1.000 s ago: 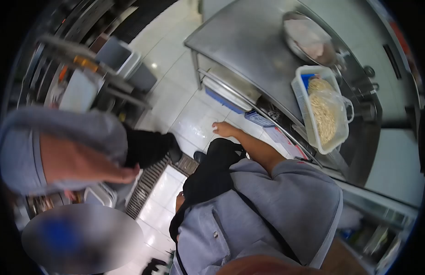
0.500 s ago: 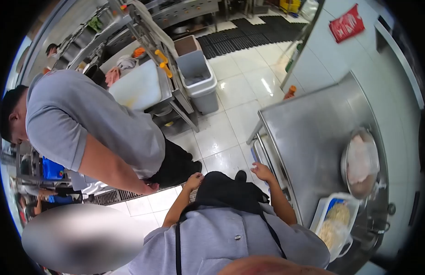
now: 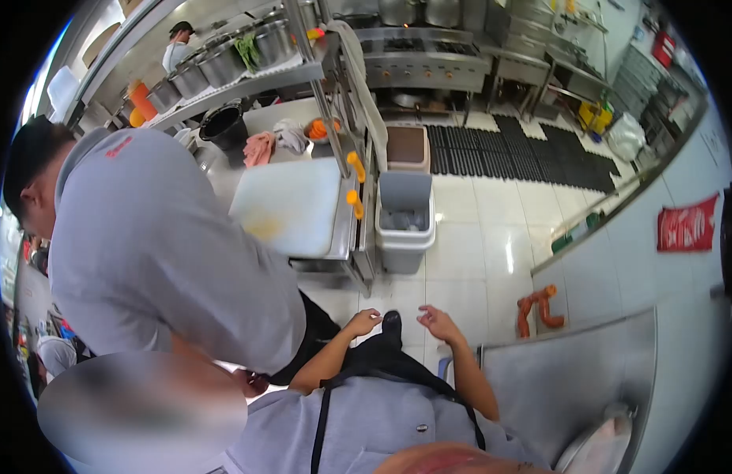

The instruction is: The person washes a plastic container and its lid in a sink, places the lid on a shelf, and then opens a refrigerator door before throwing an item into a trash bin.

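Note:
My left hand hangs in front of my dark apron, fingers loosely stretched and nothing held. Level with it, my right hand is open above the tiled floor, its fingers apart. A dark shoe shows between the two hands. Close to my right forearm is the metal table. To my left stands a co-worker in a grey shirt; that person's hand is partly hidden by a blurred patch.
A white cutting board lies on the left counter, with yellow handles at its edge. Ahead stand a grey bin and black floor mats. An orange-brown pipe rises by the right wall. A metal bowl sits at lower right.
The view has shifted forward along the aisle, so the bin and cutting board appear nearer and the metal table lower. Both my hands stay in front of me with nothing in them.

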A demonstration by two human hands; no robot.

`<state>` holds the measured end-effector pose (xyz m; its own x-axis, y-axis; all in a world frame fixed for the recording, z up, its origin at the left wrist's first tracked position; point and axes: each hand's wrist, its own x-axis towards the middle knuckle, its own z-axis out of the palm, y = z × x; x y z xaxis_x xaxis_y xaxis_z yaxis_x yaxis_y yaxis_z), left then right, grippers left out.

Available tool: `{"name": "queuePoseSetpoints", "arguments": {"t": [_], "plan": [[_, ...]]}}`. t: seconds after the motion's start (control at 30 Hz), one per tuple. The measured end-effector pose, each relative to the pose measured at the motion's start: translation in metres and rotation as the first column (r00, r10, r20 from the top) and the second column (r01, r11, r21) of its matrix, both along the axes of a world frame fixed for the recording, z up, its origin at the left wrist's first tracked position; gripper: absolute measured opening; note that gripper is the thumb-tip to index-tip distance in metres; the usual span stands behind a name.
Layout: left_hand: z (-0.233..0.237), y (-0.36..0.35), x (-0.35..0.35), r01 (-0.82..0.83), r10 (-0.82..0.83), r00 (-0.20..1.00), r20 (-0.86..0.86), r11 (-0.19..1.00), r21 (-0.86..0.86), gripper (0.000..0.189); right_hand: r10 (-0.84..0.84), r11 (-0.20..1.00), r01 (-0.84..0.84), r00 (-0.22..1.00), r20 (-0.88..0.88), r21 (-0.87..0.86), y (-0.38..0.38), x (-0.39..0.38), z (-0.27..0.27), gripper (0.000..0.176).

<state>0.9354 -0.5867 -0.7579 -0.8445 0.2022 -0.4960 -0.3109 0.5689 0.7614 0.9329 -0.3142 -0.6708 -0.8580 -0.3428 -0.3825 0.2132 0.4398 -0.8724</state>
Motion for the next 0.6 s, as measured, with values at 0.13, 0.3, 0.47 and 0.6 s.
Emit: {"name": "queuePoseSetpoints", "arguments": {"t": [0.13, 0.3, 0.47, 0.6], "plan": [[0.065, 0.037, -0.089, 0.124, -0.125, 0.985, -0.119, 0.992, -0.012, 0.041, 0.005, 0.999, -0.004, 1.000, -0.025, 0.043, 0.020, -0.044, -0.027, 0.041], [0.133, 0.065, -0.184, 0.182, -0.162, 0.937, -0.308, 0.983, 0.038, 0.040, -0.211, 0.978, 0.209, 0.966, 0.147, 0.029, 0.056, -0.103, -0.024, 0.037], [0.167, 0.088, -0.245, 0.164, -0.102, 0.949, -0.298, 0.967, 0.193, 0.034, -0.282, 0.953, 0.300, 0.925, 0.253, -0.035, 0.082, -0.168, -0.025, 0.034], [0.185, 0.100, -0.267, 0.059, 0.007, 0.956, -0.292, 0.974, 0.217, 0.032, -0.148, 0.984, 0.171, 0.940, 0.306, -0.052, 0.098, -0.234, -0.029, 0.032]]}}
